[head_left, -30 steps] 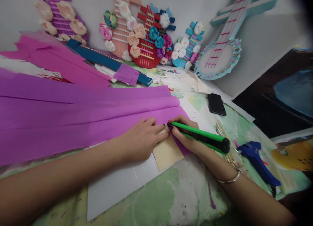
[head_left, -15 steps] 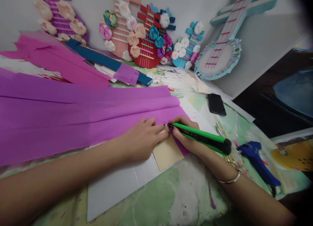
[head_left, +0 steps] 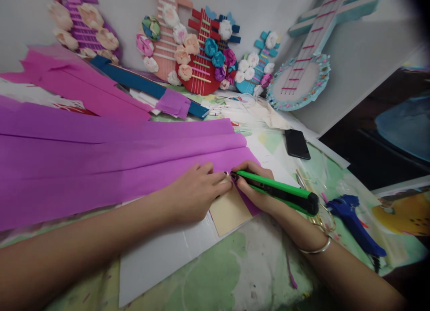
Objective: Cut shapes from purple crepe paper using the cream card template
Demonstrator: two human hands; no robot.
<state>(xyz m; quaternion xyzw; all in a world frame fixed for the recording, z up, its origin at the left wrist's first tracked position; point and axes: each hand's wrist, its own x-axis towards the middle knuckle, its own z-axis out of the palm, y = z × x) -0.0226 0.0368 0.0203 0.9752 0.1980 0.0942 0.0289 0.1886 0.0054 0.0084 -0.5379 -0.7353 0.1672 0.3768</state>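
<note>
My right hand point(head_left: 253, 183) is closed around a green box cutter point(head_left: 278, 187), its front end down at the edge of a cream card point(head_left: 230, 211). My left hand point(head_left: 196, 192) lies flat over the upper part of that card, fingers stretched out and pressing on it. Beneath the card runs a wide sheet of purple crepe paper point(head_left: 101, 163), which spreads far to the left; a strip of it shows along the card's right edge. A white board point(head_left: 161, 252) lies under card and paper. The cutter's blade is too small to make out.
Several decorated paper guitars, one of them red point(head_left: 201, 73), lean on the back wall. A black phone point(head_left: 297, 144), scissors point(head_left: 317, 214) and a blue glue gun point(head_left: 356, 226) lie to the right. Pink crepe paper point(head_left: 83, 82) lies at the back left.
The green cutter's rear end has tipped slightly down and to the right. My left hand stays in place on the card.
</note>
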